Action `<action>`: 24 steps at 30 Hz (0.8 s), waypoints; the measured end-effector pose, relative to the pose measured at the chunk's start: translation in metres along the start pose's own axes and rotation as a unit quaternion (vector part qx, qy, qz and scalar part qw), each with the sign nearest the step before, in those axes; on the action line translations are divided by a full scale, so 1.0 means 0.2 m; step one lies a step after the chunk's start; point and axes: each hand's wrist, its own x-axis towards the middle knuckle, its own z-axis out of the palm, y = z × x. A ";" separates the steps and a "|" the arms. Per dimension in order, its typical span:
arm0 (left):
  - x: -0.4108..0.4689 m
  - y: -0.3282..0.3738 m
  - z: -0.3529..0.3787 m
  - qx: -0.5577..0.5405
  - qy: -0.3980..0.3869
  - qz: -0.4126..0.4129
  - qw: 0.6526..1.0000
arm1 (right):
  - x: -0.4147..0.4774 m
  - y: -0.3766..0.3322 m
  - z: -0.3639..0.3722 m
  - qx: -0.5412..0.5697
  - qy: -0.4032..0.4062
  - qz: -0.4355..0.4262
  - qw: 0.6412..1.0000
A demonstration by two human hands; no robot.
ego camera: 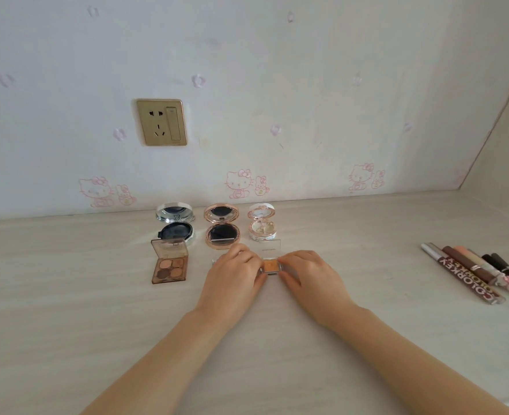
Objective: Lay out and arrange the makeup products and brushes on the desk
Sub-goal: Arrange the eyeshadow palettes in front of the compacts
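1. Far left of the front row, the brown palette (169, 266) lies open on the desk (67, 295), its lid up at the far edge. That is the line we judge the next piece must match.
2. Our left hand (235, 274) comes next, fingers curled, tips pressed to the left edge of the small orange case (269, 266).
3. The case sits flat on the desk right between our hands. It is well right of the palette and just in front of the white compact (262, 224), clear lid raised on the far side. It looks nearly square, its hinge running left to right.
4. Our right hand (310, 275) mirrors the left, fingertips pinching the case's right edge. Neither hand is nearer, so it is a two-handed hold, and any squaring-up looks like a small slide.
5. Far right, the pens (471, 271) lie bunched together, well apart from both hands.
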 end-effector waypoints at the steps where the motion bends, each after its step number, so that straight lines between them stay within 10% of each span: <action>1: 0.00 0.00 0.01 0.002 0.000 0.001 1.000 | 0.00 0.00 0.00 0.002 0.002 0.002 1.000; 24: -0.01 0.00 -0.02 0.004 0.010 -0.022 1.000 | 0.00 0.00 -0.03 -0.025 -0.009 0.029 0.999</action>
